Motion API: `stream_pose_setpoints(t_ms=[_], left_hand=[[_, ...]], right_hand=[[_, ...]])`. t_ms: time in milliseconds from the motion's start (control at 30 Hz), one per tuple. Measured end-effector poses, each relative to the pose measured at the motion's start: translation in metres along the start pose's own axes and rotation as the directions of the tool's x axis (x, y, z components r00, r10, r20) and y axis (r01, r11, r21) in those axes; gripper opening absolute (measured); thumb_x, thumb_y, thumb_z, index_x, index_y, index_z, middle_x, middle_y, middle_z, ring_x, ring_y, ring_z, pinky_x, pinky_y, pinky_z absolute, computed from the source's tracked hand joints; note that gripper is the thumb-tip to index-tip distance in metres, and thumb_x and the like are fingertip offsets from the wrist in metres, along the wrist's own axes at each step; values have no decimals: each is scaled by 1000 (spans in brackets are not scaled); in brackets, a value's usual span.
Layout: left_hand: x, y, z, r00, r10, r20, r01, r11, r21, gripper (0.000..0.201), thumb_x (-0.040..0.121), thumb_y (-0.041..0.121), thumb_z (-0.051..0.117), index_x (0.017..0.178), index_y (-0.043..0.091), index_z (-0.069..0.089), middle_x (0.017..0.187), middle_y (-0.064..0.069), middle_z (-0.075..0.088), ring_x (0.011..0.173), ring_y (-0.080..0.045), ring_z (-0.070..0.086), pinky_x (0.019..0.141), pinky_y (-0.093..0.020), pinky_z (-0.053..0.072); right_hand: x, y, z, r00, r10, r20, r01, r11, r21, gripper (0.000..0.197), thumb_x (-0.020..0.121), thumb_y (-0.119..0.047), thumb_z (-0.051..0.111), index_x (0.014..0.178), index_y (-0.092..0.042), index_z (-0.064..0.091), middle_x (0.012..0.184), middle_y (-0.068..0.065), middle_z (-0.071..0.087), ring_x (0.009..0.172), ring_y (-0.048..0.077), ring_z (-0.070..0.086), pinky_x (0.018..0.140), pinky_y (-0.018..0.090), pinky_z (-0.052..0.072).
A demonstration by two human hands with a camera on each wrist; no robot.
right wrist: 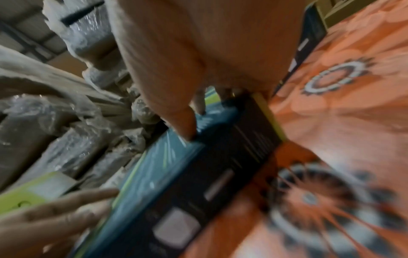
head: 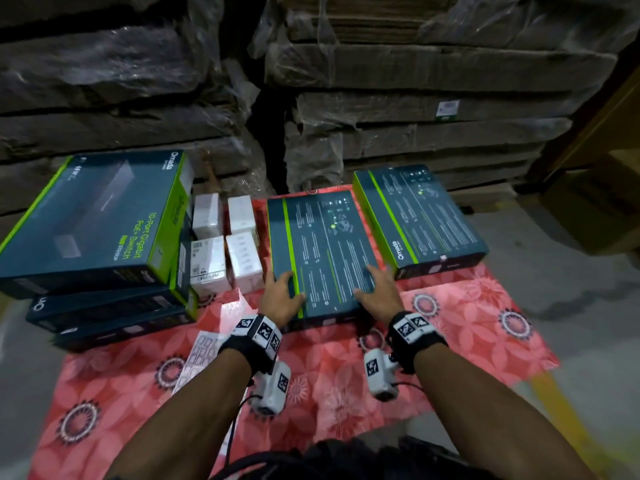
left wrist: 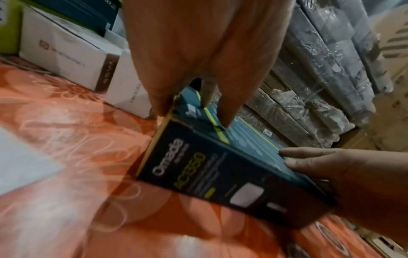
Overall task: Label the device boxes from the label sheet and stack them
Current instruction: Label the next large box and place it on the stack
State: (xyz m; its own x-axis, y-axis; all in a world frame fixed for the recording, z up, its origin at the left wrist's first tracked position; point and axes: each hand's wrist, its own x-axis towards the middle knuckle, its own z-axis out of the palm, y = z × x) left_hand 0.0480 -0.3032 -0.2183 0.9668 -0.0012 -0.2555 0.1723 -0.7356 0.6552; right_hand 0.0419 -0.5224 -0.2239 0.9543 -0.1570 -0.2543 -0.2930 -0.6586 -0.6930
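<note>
A dark teal device box (head: 322, 251) with a green stripe lies on the red floral cloth (head: 346, 368), its printed back facing up. My left hand (head: 280, 292) grips its near left corner, fingers and thumb on top and palm over the edge. My right hand (head: 377, 291) grips the near right corner the same way. The left wrist view shows the box's front side (left wrist: 209, 174), my left hand (left wrist: 198, 61) and my right hand (left wrist: 353, 174). A label sheet (head: 201, 355) lies on the cloth under my left forearm. The blurred right wrist view shows my right hand (right wrist: 198, 52) on the box (right wrist: 220, 165).
A second teal box (head: 419, 216) lies to the right. A stack of larger teal boxes (head: 93, 220) stands at the left. Several small white boxes (head: 225, 244) sit between stack and centre box. Wrapped flat cardboard bundles (head: 415, 81) rise behind. Grey floor surrounds the cloth.
</note>
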Motion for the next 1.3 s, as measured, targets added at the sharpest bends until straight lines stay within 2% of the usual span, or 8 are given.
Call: stream_pose_setpoints(t_ms=[133, 267, 433, 567, 700, 833, 1000, 1300], left_hand=[[-21, -13, 18, 999, -31, 24, 33, 996, -85, 90, 78, 42, 76, 151, 21, 27, 159, -17, 3, 146, -31, 18, 117, -41, 25], [-29, -20, 22, 999, -15, 40, 19, 994, -109, 103, 70, 41, 84, 152, 26, 23, 158, -15, 5, 144, -32, 23, 116, -44, 28], [-29, -10, 14, 1000, -22, 14, 23, 999, -40, 95, 74, 35, 82, 151, 22, 28, 154, -16, 21, 139, -32, 33, 112, -42, 34], [-25, 4, -10, 998, 43, -55, -45, 999, -27, 85, 74, 46, 78, 145, 18, 41, 144, -12, 40, 132, -30, 42, 107, -49, 39], [-21, 29, -35, 985, 74, -156, -89, 992, -92, 79, 73, 63, 70, 137, 21, 53, 134, -5, 55, 121, -25, 55, 100, -42, 46], [-22, 53, -57, 966, 27, -258, -47, 996, -70, 66, 78, 67, 62, 132, 29, 58, 131, 3, 59, 119, -23, 57, 88, -30, 39], [-16, 67, -78, 952, -13, -307, -8, 998, -68, 68, 72, 78, 57, 126, 37, 61, 127, 1, 64, 116, -26, 58, 89, -35, 41], [-21, 50, -58, 973, 48, -224, -60, 997, -47, 69, 78, 69, 60, 132, 25, 56, 130, 0, 58, 116, -23, 58, 95, -40, 47]], right_hand=[[-37, 12, 13, 990, 52, -133, -24, 979, 204, 67, 87, -21, 71, 147, -18, 42, 151, 8, 36, 137, 22, 37, 112, 28, 28], [-48, 17, 14, 992, 53, -116, -23, 971, 240, 72, 85, -22, 75, 148, -22, 40, 150, 6, 34, 135, 21, 39, 105, 24, 30], [-46, 9, 10, 988, 47, -149, -10, 971, 239, 68, 84, -20, 77, 145, -19, 46, 147, 10, 40, 135, 24, 41, 110, 29, 32], [-38, -8, -2, 969, 25, -245, 39, 967, 253, 68, 83, -28, 79, 143, -19, 49, 146, 12, 42, 135, 28, 42, 114, 37, 34], [-28, -30, -20, 930, -20, -367, 114, 965, 236, 64, 83, -39, 76, 139, -19, 53, 137, 12, 49, 127, 32, 44, 111, 44, 37], [-23, -56, -39, 911, -46, -409, 141, 969, 204, 62, 85, -45, 72, 139, -21, 52, 136, 12, 49, 129, 31, 40, 112, 40, 31], [-22, -79, -52, 903, -49, -426, 145, 970, 196, 64, 85, -49, 70, 141, -24, 50, 137, 11, 47, 130, 31, 38, 111, 41, 31], [-27, -60, -39, 931, -32, -364, 102, 980, 174, 59, 85, -42, 73, 137, -21, 54, 132, 10, 47, 125, 30, 42, 109, 39, 35]])
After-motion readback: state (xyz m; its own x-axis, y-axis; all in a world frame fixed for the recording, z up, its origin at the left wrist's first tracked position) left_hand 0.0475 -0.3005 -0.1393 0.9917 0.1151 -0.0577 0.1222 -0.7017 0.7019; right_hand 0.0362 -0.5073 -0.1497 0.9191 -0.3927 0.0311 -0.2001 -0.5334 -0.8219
